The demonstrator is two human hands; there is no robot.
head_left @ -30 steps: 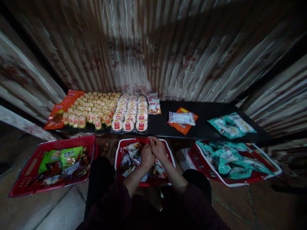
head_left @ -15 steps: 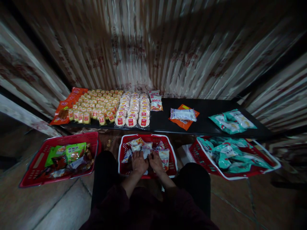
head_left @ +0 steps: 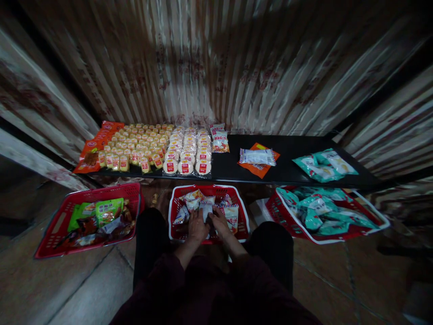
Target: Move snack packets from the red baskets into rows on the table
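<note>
Both my hands are over the middle red basket (head_left: pixel 171 221), which has a white rim and holds several snack packets. A pale snack packet (head_left: pixel 205 209) is between them, gripped from its two sides. My left hand (head_left: pixel 197 227) closes on its left edge. My right hand (head_left: pixel 219 222) closes on its right edge, and its fingertips are partly hidden. Just right of that hand lies a white and orange snack packet (head_left: pixel 232 215). Another snack packet (head_left: pixel 182 215) rests by the basket's left wall.
A black shelf (head_left: pixel 230 168) carries rows of small wrapped cakes (head_left: pixel 135 146), round wrapped crackers (head_left: pixel 186 151), orange packets (head_left: pixel 98 144), a striped packet (head_left: pixel 257 156) and teal bags (head_left: pixel 325 164). Red baskets stand left (head_left: pixel 47 239) and right (head_left: pixel 277 219).
My hands have drawn closer together around the pale packet, which is slightly higher and shows more between them. The view has shifted slightly.
</note>
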